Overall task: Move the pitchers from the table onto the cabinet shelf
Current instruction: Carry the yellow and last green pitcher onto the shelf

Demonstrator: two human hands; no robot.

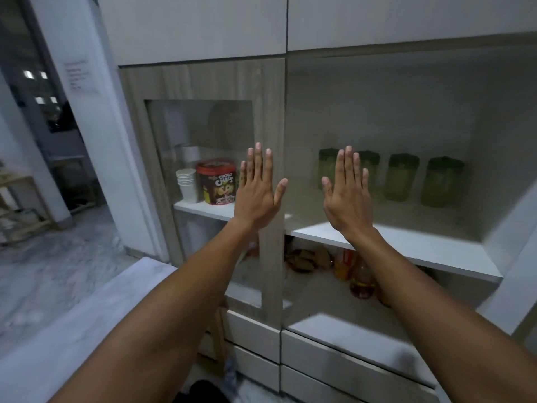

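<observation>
Both hands are up in front of the cabinet, flat and spread wide, backs to the camera. The left hand (257, 187) holds nothing. The right hand (347, 190) holds nothing too. They touch no pitcher.

Four green pitchers stand in a row on the shelf (406, 248), near its back edge. The first pitcher (327, 167) is partly behind the right hand. The second pitcher (370, 167) is just beside it, also partly hidden. The third pitcher (402, 177) comes next. The fourth pitcher (441, 181) is closest to the shelf's right back corner. All four look upright. They are blurry, so small parts like lids and handles are hard to tell.

The front part of the shelf is bare.

The table (72, 324) shows at the lower left. The part in view has no pitcher on it. The rest of the table is out of the picture, so I cannot tell if more pitchers wait there.

On the left side, behind a glass door (203, 158), sit a stack of cups (186, 184) and a red tin (216, 181). Below the shelf are some bottles (360, 282), dim and hard to make out.

I think the job is nearly done, or all done. Four pitchers are already on the shelf, and the hands are free. What may be left is to check the table for one more pitcher, and to close the cabinet if it needs it
</observation>
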